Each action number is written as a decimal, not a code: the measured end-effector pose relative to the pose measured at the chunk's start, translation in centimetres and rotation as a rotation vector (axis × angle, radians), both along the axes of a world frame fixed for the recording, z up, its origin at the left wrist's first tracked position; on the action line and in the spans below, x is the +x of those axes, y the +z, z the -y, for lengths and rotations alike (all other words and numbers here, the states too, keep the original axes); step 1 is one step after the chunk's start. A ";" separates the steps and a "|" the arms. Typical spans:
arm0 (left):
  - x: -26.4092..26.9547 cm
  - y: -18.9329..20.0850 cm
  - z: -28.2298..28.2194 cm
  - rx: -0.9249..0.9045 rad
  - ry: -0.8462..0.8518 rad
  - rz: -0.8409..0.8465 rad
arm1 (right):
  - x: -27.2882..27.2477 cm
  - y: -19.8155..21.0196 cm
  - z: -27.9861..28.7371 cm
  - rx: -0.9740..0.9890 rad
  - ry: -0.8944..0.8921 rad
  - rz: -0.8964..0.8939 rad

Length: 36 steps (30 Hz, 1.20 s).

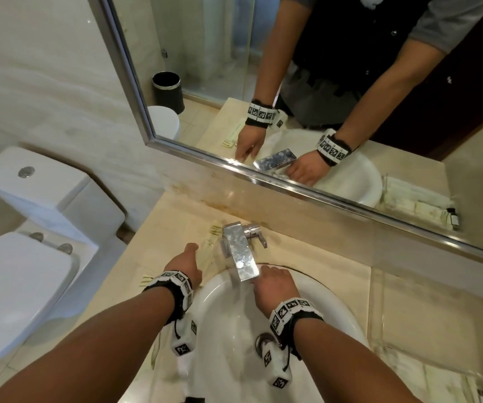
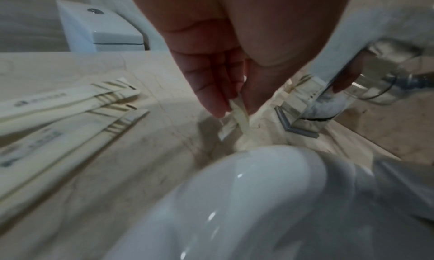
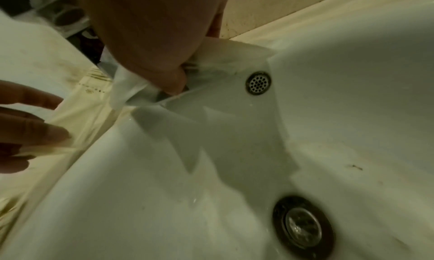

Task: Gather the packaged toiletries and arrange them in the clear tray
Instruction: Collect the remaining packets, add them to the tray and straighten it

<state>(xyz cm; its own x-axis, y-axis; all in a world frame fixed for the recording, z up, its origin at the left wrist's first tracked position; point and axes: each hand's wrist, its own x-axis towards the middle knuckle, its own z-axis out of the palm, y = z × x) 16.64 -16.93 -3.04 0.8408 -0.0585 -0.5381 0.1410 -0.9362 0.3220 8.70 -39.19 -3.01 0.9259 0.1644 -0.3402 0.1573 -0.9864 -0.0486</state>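
Observation:
In the left wrist view my left hand (image 2: pixel 231 108) pinches the edge of a thin cream packet (image 2: pixel 241 121) on the counter beside the tap's base. Several long cream packets (image 2: pixel 58 111) lie fanned out to its left. In the head view the left hand (image 1: pixel 189 250) reaches left of the tap, near more packets (image 1: pixel 209 232). My right hand (image 1: pixel 259 279) is under the spout at the sink's back rim. Its fingers (image 3: pixel 164 74) grip a crinkled white packet (image 3: pixel 124 91). The clear tray (image 1: pixel 378 309) stands on the counter to the right of the sink.
The chrome tap (image 1: pixel 239 251) stands between my hands, and the white sink (image 1: pixel 228 330) with its drain (image 3: pixel 303 225) is below them. A toilet (image 1: pixel 31 228) is at the left. The mirror (image 1: pixel 321 112) runs along the back wall.

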 end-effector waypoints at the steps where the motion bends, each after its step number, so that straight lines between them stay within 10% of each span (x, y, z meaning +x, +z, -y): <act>1: -0.2 0.1 -0.4 0.004 -0.006 -0.007 | -0.5 0.4 -0.4 0.031 0.009 -0.008; 8: -4.0 0.8 -3.9 0.025 0.051 -0.022 | -2.8 3.1 -5.1 0.355 0.024 -0.086; 23: -12.4 0.1 -14.1 0.038 0.161 -0.089 | -2.2 2.1 -15.7 0.687 -0.565 -0.332; 36: -12.4 -2.0 -15.4 0.104 0.146 -0.077 | -2.5 -1.0 -20.6 0.639 -0.659 -0.375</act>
